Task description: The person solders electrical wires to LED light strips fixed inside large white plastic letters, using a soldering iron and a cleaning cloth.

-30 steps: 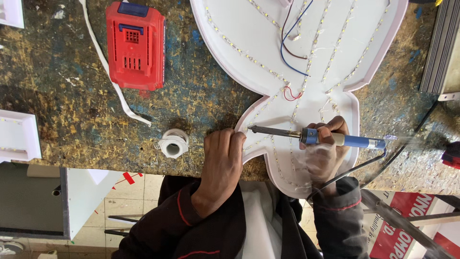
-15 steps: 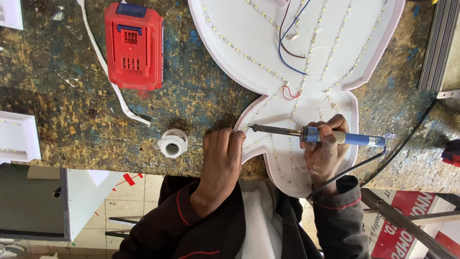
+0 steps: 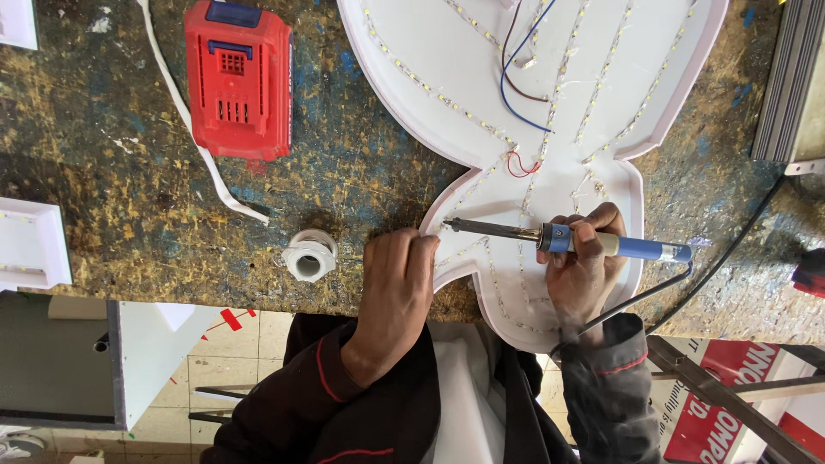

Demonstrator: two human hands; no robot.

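My right hand (image 3: 584,266) grips a blue-handled soldering iron (image 3: 619,246), its dark tip pointing left to the rim of a white sign letter shell (image 3: 481,94) lined with LED strips. My left hand (image 3: 397,275) rests at the shell's near left edge with fingers closed, pinching a thin solder wire that runs from a small white spool (image 3: 309,255) toward the iron's tip. Red, blue and brown wires (image 3: 516,86) lie loose on the shell.
A red battery pack (image 3: 239,79) lies on the stained workbench (image 3: 112,198) at the upper left, with a white strip (image 3: 198,146) curving past it. White box pieces (image 3: 30,245) sit at the left edge. A grey ribbed metal unit (image 3: 795,82) is at the right.
The iron tip and both hands have held almost still at the shell's edge; the view has only shifted slightly.
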